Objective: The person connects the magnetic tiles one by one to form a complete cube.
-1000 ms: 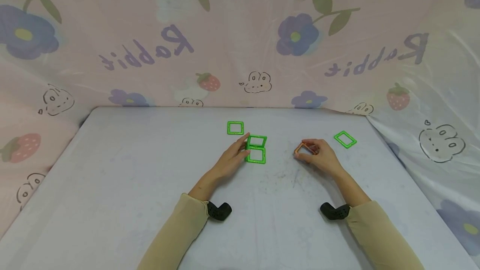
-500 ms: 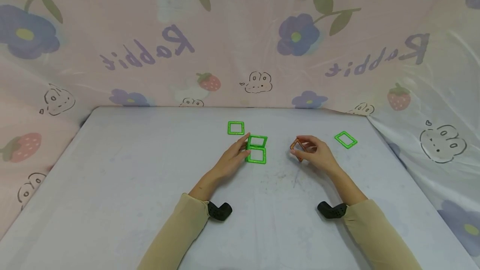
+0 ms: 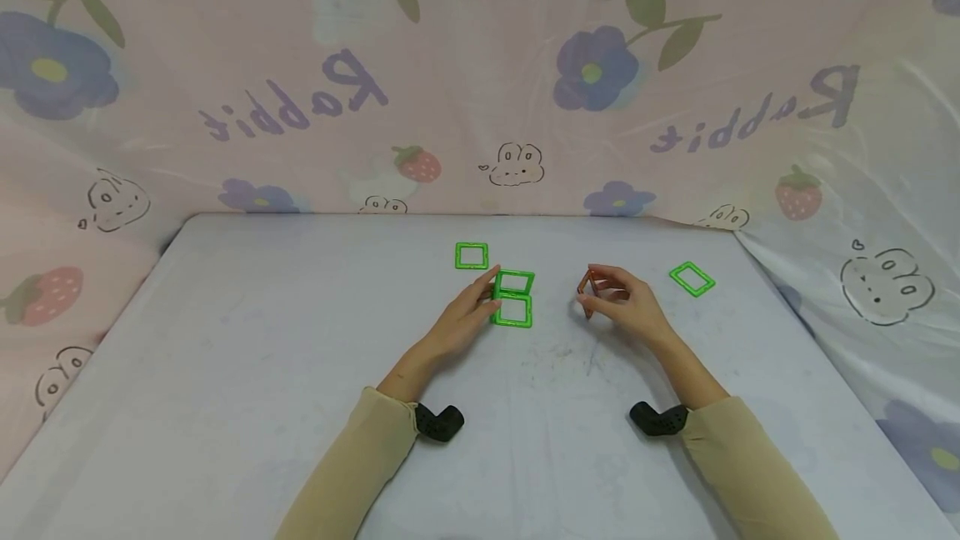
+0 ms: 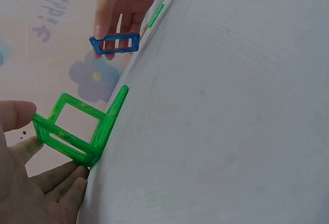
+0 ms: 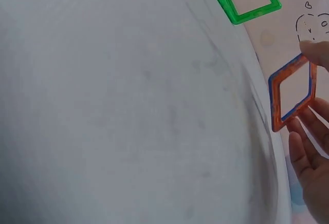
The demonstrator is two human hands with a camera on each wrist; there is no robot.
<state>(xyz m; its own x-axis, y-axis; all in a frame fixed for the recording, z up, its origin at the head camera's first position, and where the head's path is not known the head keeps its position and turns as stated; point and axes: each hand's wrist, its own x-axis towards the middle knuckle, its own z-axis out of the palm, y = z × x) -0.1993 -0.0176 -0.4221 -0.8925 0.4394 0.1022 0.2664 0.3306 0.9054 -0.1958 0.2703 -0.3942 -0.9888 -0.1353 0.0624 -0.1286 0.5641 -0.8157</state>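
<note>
Several green magnetic tiles (image 3: 512,324) are joined near the middle of the table, one lying flat and two raised at its edges. Along their left side my left hand (image 3: 459,319) holds them; in the left wrist view its thumb and fingers meet the nearest raised green tile (image 4: 64,137). My right hand (image 3: 636,307) pinches a square magnetic tile by its edges, upright and apart from the green ones. That tile shows an orange side (image 5: 276,103) in the right wrist view and a blue side (image 4: 134,44) in the left wrist view.
Behind the joined tiles lies a loose green square tile (image 3: 459,256). Another loose green tile (image 3: 701,272) lies turned at an angle beyond the right hand. The white table (image 3: 300,315) ends at a printed curtain (image 3: 450,107).
My right hand has moved slightly left and turned the orange-and-blue tile from a slant to upright, edge toward the head camera. The left hand and the green tiles have stayed in place.
</note>
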